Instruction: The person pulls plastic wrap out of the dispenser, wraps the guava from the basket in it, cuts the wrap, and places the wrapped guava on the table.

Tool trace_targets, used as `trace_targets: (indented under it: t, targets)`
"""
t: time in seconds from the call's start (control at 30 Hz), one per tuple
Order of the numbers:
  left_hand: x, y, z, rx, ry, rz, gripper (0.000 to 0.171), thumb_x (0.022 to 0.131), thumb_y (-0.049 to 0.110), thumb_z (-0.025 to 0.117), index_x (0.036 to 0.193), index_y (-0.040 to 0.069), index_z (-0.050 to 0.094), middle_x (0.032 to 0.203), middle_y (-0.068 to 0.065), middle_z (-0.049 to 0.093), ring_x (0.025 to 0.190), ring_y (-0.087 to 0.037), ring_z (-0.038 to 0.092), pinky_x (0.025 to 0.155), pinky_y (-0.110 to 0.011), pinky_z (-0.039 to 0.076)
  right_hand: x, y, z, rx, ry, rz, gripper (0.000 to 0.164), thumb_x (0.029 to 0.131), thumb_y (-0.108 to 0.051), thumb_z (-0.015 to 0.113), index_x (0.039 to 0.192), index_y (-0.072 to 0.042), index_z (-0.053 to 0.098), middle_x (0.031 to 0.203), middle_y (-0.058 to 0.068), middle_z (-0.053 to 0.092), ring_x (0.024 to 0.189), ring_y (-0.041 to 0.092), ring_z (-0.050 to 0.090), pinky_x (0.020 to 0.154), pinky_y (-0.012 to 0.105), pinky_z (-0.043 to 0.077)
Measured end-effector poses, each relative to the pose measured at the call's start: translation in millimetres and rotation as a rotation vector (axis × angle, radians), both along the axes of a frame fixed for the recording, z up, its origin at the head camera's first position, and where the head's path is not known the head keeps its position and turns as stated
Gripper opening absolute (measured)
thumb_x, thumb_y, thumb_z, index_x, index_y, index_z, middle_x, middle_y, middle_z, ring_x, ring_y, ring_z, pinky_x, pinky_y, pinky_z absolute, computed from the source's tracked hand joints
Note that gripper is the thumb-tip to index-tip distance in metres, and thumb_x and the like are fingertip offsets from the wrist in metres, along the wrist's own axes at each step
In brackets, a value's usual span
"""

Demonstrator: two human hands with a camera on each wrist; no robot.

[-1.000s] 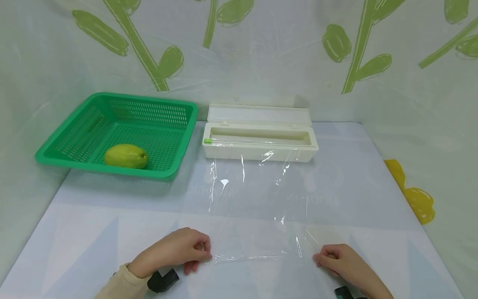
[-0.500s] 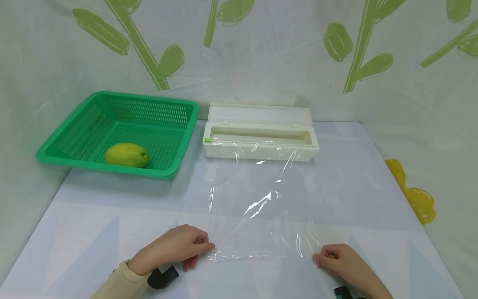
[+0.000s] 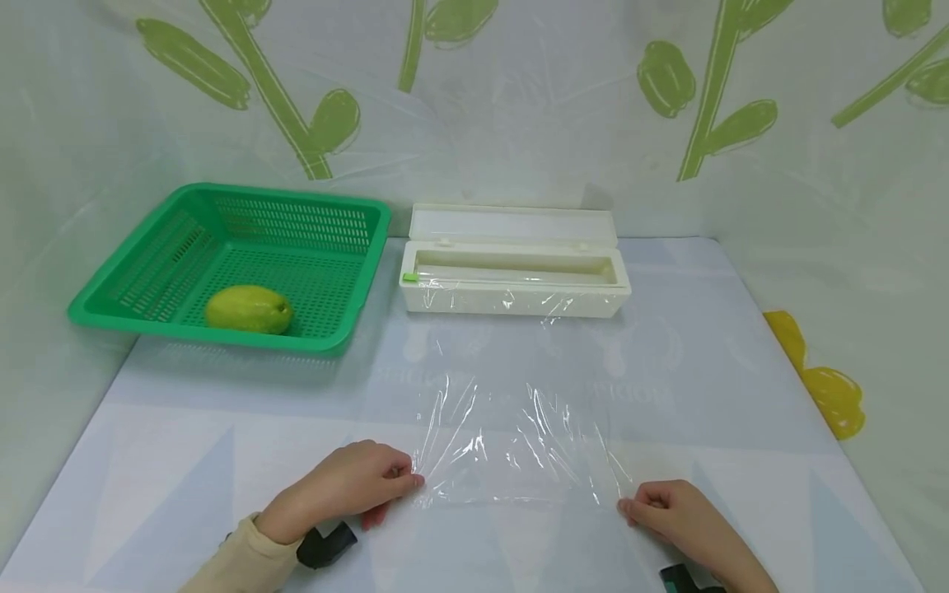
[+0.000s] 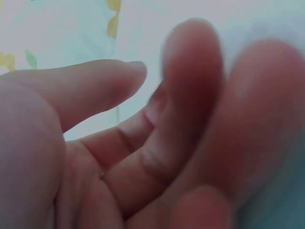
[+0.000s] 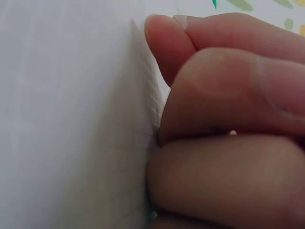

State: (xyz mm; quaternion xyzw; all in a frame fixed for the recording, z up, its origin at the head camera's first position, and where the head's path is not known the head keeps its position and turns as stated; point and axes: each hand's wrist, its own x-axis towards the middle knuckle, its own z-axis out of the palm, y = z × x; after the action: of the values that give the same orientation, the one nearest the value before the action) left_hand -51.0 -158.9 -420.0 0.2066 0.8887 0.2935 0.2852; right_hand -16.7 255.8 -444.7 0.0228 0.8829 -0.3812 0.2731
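Note:
A sheet of clear plastic wrap [image 3: 511, 445] stretches toward me from a white wrap box [image 3: 515, 301] with its lid raised. My left hand [image 3: 352, 482] pinches the sheet's near left corner, and creases fan out from there. In the left wrist view the fingers of this hand [image 4: 143, 138] are curled, the thumb lies near them, and the film itself cannot be made out. At the near right corner, my right hand [image 3: 678, 517] holds the film between thumb and finger. Its curled fingers [image 5: 228, 95] fill the right side of the right wrist view, close to the pale tabletop.
A green plastic basket [image 3: 348, 317] stands at the back left, with a yellow-green fruit [image 3: 249, 310] in it. Behind the box rises a pale curtain [image 3: 511, 123] printed with green leaves. The white table [image 3: 726, 371] carries faint blue triangles.
My left hand has shifted slightly away from me with its corner of the wrap. Creases now run across the near part of the film. The right hand stays nearly still.

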Motion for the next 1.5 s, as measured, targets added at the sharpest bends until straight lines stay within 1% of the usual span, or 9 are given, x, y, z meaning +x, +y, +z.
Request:
trace_targets:
  t: [0.17,0.37,0.53,0.63,0.77,0.93,1.07,1.23,1.5]
  targets:
    - [0.7,2.1,-1.0,-0.005,0.024,0.017,0.035,0.085,0.039,0.056,0.057,0.021,0.046,0.038,0.011,0.046,0.035,-0.006,0.048,0.052,-0.022,0.038,-1.0,-0.5,2.3,0.021,0.0,0.002,0.036,0.079,-0.045,0.061,0.065,-0.013,0.06,0.049,-0.005,0.031,0.044,0.006,0.029,0.042,0.022,0.028]
    - [1.0,1.6,0.9,-0.003,0.004,0.028,0.037,0.085,0.041,0.055,0.057,0.019,0.047,0.039,0.01,0.047,0.037,-0.008,0.049,0.049,-0.023,0.036,-1.2,-0.5,2.0,0.014,-0.015,0.001,0.036,0.079,-0.046,0.06,0.066,-0.013,0.06,0.049,-0.005,0.031,0.044,0.006,0.03,0.042,0.022,0.029]
    - [0.1,-3.3,7.3,-0.016,0.02,-0.021,0.038,0.086,0.047,0.051,0.058,0.022,0.048,0.042,0.012,0.045,0.042,-0.004,0.044,0.046,-0.023,0.034,-1.1,0.0,1.2,-0.008,-0.019,0.0,0.036,0.08,-0.045,0.06,0.067,-0.012,0.061,0.049,-0.005,0.033,0.044,0.006,0.03,0.042,0.022,0.029]
    - [-2.1,-8.9,14.0,-0.02,0.056,-0.069,0.035,0.086,0.049,0.05,0.059,0.026,0.048,0.046,0.015,0.04,0.045,-0.002,0.037,0.045,-0.021,0.031,-0.9,0.1,1.3,-0.02,-0.011,-0.003,0.035,0.081,-0.044,0.06,0.067,-0.012,0.061,0.049,-0.005,0.034,0.043,0.005,0.029,0.041,0.022,0.028]
    - [-6.6,-14.0,29.0,0.024,0.098,-0.109,0.028,0.087,0.05,0.048,0.067,0.03,0.052,0.053,0.016,0.039,0.049,0.0,0.036,0.046,-0.019,0.031,-1.1,-0.6,1.2,-0.014,-0.007,-0.02,0.035,0.08,-0.044,0.06,0.067,-0.012,0.061,0.048,-0.005,0.035,0.043,0.005,0.029,0.041,0.022,0.028]
    - [-10.2,-17.7,58.0,0.098,0.155,-0.101,0.02,0.088,0.048,0.047,0.081,0.034,0.058,0.069,0.018,0.054,0.064,0.0,0.048,0.057,-0.021,0.041,-0.4,-0.8,0.5,0.009,-0.018,-0.043,0.035,0.079,-0.047,0.06,0.067,-0.014,0.062,0.047,-0.004,0.035,0.042,0.006,0.029,0.041,0.022,0.029]
    - [-13.3,-25.0,79.1,0.105,0.241,-0.052,0.014,0.089,0.047,0.046,0.088,0.038,0.056,0.078,0.021,0.055,0.073,0.001,0.051,0.062,-0.021,0.043,1.1,-0.8,0.3,0.019,-0.027,-0.063,0.036,0.078,-0.048,0.06,0.067,-0.014,0.062,0.048,-0.004,0.035,0.043,0.006,0.029,0.042,0.022,0.028]
    - [-17.0,-41.9,97.0,0.072,0.341,0.033,0.015,0.09,0.044,0.046,0.095,0.037,0.058,0.083,0.024,0.055,0.077,0.003,0.051,0.066,-0.022,0.043,1.6,-2.1,1.9,0.008,-0.048,-0.086,0.036,0.078,-0.047,0.061,0.068,-0.013,0.062,0.048,-0.003,0.034,0.043,0.007,0.029,0.042,0.022,0.029]
    - [-22.1,-62.2,118.8,0.022,0.373,0.147,0.015,0.089,0.043,0.049,0.1,0.038,0.057,0.088,0.024,0.057,0.083,0.002,0.051,0.069,-0.026,0.043,1.0,-0.7,2.9,-0.014,-0.033,-0.055,0.036,0.079,-0.047,0.06,0.068,-0.013,0.062,0.048,-0.003,0.033,0.043,0.006,0.027,0.041,0.022,0.028]
